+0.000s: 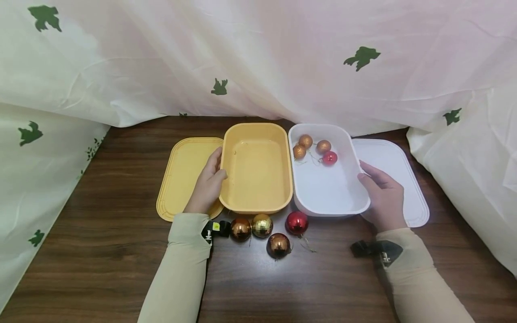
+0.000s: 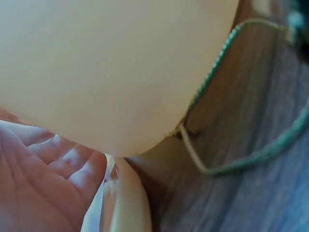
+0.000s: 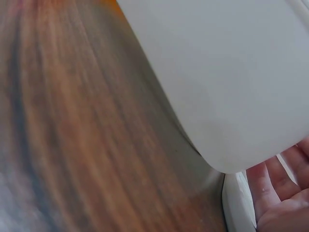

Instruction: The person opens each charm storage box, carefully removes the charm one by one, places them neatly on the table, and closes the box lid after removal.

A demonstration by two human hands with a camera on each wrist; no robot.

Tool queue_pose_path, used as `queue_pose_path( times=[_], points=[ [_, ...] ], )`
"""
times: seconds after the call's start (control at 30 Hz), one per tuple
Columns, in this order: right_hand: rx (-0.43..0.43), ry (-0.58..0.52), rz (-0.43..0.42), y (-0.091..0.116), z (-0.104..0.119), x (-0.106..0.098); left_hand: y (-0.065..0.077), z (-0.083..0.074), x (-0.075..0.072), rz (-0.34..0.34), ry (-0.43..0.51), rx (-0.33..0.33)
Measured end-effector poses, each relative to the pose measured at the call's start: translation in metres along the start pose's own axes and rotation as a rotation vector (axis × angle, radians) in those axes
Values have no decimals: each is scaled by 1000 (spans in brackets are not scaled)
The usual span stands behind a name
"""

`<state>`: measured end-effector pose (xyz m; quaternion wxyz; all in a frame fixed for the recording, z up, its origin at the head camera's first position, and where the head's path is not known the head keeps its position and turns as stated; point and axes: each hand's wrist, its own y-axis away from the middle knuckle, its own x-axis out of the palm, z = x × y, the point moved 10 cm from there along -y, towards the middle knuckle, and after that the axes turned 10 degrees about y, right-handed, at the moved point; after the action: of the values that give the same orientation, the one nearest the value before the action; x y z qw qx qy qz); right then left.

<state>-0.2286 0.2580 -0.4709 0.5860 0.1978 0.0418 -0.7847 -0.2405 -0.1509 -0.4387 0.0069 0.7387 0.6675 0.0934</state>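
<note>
My left hand grips the left side of a yellow plastic container, the thumb at its rim. On the other side, my right hand holds the right wall of a white plastic container, thumb also at the rim. The two containers stand side by side. Inside the white one lie several small bauble ornaments, orange glittery ones and a red one. Both wrist views show the container walls close up, with the palm and fingers beside them.
Larger shiny baubles lie in front of the containers: brown ones, a gold one and a red one. A yellow lid lies left, a white lid right. A patterned cloth hangs behind the wooden table.
</note>
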Motion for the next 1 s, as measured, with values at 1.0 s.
queue_pose_path(
  times=[1.0],
  points=[
    [17,31,-39,-1,-5,-3,-12,17,-18,-70,-156,53]
  ],
)
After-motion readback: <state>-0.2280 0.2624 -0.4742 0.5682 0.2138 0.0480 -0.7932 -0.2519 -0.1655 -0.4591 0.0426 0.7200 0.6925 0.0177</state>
